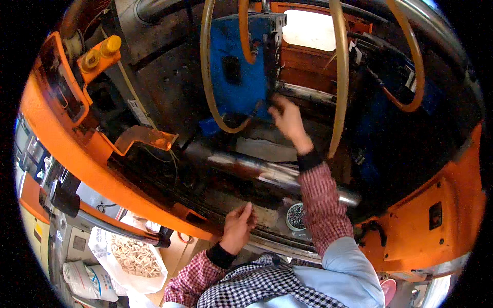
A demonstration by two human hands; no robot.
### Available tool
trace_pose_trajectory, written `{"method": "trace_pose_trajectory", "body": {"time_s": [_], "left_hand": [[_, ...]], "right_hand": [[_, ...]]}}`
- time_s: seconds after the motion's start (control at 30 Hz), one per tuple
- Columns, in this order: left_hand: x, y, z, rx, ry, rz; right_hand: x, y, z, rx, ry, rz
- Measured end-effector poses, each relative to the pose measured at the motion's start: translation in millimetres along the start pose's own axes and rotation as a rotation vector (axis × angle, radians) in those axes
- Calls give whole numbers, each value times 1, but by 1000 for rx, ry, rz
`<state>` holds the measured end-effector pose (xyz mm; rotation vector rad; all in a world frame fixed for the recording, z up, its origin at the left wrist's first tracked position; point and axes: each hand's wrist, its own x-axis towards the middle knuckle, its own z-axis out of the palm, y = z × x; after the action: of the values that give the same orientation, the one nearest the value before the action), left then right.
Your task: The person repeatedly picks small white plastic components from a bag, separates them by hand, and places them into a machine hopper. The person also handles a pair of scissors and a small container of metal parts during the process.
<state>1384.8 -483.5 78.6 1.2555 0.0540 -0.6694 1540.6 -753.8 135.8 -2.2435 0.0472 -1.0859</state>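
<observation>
Right hand (288, 121) curled, grasp unclear; scuffed blue mould block (249, 82) rose just left, glossy cylindrical tie bar (257, 168) ran below; left hand (237, 227) bunched, hold unclear too!

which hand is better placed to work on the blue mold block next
Probably the right hand: it is up beside the blue mold block, while the left hand sits lower, farther away.

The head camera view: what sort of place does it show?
Probably a factory workshop: a blue rectangular metal block with amber hoses, a shiny round steel bar, and a white bag of small beige pieces suggest this.
</observation>
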Motion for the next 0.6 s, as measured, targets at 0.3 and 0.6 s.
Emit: {"method": "trace_pose_trajectory", "body": {"time_s": [0.3, 0.6], "left_hand": [[24, -4, 7, -297, -123, -4], [32, -2, -1, -289, -155, 19]], "right_hand": [[-164, -96, -53, 156, -538, -204], [-113, -75, -31, 1, 135, -179]]}}
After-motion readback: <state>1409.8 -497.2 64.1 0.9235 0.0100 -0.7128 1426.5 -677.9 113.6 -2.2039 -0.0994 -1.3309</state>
